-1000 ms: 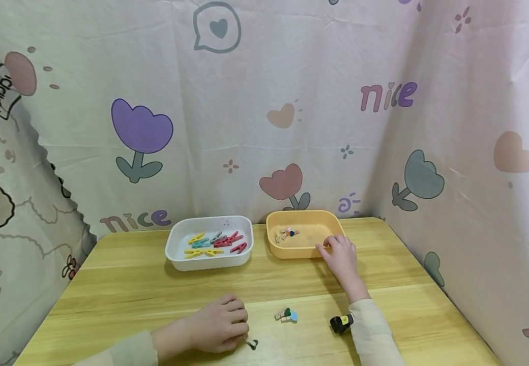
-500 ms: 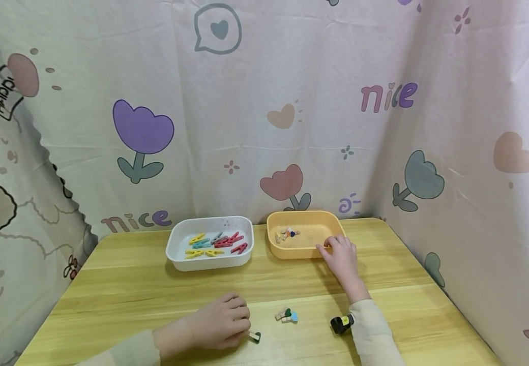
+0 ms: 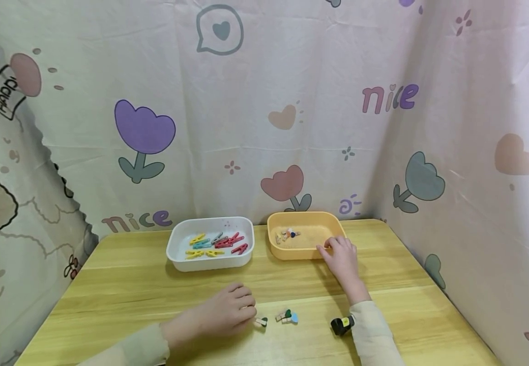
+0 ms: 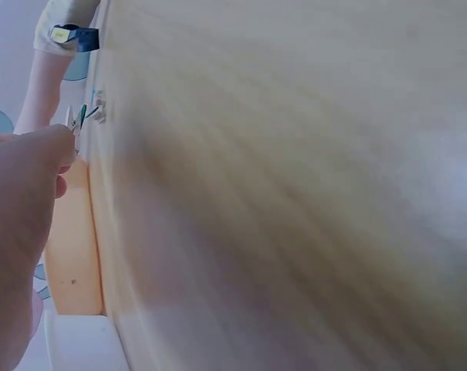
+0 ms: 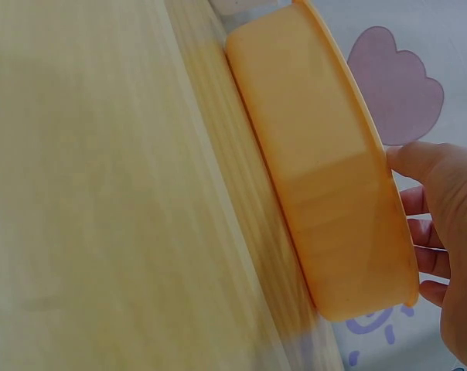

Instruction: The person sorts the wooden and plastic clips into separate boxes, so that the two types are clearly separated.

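My left hand (image 3: 228,311) lies on the near part of the wooden table (image 3: 122,290) and pinches a small wooden clip with a dark green heart (image 3: 261,322) at its fingertips. The left wrist view shows the left hand (image 4: 21,216) with the clip (image 4: 76,122) just past the fingertip. Two more small clips (image 3: 287,316) lie right beside it. My right hand (image 3: 341,255) grips the near right corner of the orange tray (image 3: 292,251). In the right wrist view the thumb of that hand (image 5: 442,232) sits on the tray's rim (image 5: 326,178), fingers behind the wall.
A white tray (image 3: 209,263) left of the orange one holds several coloured clothespins (image 3: 214,244). Several small clips (image 3: 286,234) lie in the orange tray. A printed curtain (image 3: 264,112) closes off the table at the back and both sides.
My left hand has moved forward and to the right across the table, taking the small clip with it toward the two loose clips. The right hand has stayed on the orange tray.
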Demonstrator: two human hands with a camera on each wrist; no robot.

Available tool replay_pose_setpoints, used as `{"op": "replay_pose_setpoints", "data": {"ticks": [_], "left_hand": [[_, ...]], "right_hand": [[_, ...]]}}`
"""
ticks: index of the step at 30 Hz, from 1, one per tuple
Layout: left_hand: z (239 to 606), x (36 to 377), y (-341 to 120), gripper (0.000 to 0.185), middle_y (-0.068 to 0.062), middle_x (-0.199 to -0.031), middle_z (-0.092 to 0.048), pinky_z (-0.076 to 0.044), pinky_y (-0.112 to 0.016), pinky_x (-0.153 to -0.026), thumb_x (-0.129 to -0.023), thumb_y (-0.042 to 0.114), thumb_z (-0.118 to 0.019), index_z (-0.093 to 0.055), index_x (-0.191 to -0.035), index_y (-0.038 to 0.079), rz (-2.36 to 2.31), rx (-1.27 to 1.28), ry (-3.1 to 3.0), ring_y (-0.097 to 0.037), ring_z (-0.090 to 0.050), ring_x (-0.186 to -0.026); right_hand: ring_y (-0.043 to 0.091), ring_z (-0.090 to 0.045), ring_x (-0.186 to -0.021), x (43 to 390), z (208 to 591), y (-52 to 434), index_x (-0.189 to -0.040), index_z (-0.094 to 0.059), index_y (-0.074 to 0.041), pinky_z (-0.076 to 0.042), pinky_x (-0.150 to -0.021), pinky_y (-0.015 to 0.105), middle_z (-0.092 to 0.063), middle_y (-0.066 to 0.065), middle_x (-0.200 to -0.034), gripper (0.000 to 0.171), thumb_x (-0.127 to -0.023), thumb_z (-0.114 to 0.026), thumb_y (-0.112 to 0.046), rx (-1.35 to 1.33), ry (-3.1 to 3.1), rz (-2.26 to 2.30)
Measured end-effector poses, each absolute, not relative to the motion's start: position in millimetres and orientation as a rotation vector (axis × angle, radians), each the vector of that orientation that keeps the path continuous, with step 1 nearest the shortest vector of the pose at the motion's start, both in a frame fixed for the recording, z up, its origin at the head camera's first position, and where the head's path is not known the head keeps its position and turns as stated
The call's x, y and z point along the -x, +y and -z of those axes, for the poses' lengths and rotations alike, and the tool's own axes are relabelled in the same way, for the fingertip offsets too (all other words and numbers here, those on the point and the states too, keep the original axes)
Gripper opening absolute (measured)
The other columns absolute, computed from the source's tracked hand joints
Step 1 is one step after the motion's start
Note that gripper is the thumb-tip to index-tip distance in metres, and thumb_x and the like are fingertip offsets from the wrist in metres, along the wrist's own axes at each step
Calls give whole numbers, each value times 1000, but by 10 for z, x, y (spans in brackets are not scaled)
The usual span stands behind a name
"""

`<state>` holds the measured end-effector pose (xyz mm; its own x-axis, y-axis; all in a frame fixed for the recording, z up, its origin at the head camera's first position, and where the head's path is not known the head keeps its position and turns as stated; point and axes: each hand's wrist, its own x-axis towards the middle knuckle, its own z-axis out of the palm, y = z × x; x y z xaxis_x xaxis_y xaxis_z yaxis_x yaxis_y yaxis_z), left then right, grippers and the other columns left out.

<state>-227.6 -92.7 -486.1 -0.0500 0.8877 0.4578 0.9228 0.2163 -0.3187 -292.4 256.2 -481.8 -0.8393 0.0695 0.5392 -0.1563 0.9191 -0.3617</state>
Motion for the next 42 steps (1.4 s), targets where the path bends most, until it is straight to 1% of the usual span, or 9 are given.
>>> {"op": "replay_pose_setpoints", "data": {"ticks": [5,13,19,23,30,33,42], "left_hand": [[4815,2373,-860,5,9,-92,-62,-48,-34,-87,-88,26,-63,-61,-88,21,12,1641,-1897,-14,-57,-93],[4736,2502,-748,6,9,-94,-64,-46,-32,-91,-88,27,-63,-64,-91,22,-20,1612,-1928,-13,-59,-96],[4689,2650,-656,6,9,-90,-66,-46,-30,-85,-88,27,-63,-64,-87,21,-37,1577,-1850,-13,-59,-90],[4627,2720,-611,6,9,-91,-67,-46,-30,-84,-90,27,-62,-66,-89,21,-31,1566,-1895,-13,-59,-91],[4528,2836,-541,10,8,-97,-69,-49,-33,-92,-92,27,-61,-68,-95,22,-36,1546,-2005,-14,-60,-97],[4494,2887,-506,11,7,-98,-69,-49,-34,-93,-92,27,-61,-69,-95,21,-34,1536,-2007,-14,-61,-98],[4457,3087,-380,8,6,-89,-66,-49,-32,-85,-89,27,-62,-67,-91,20,-19,1481,-1940,-16,-59,-93]], "right_hand": [[30,-51,-85,2915,4841,2578,-83,-62,-10,-37,-83,49,-56,9,-86,26,-86,-72,-34,-64,-2501,-539],[30,-52,-87,2903,4854,2601,-84,-62,-11,-38,-83,48,-57,8,-88,25,-87,-71,-34,-61,-2505,-528],[30,-52,-86,2894,4843,2595,-83,-62,-11,-38,-83,49,-57,9,-88,26,-87,-71,-35,-58,-2506,-529],[30,-52,-87,2891,4819,2589,-84,-62,-11,-37,-84,48,-57,9,-89,25,-88,-70,-35,-50,-2522,-535],[30,-51,-87,2896,4786,2580,-85,-62,-11,-37,-85,48,-56,8,-88,25,-88,-69,-35,-44,-2541,-536],[30,-51,-86,2906,4786,2576,-85,-62,-11,-37,-86,48,-56,8,-88,25,-88,-69,-35,-50,-2542,-534],[30,-50,-86,2911,4756,2568,-85,-62,-10,-38,-86,49,-56,9,-89,26,-89,-68,-35,-47,-2574,-529]]}}
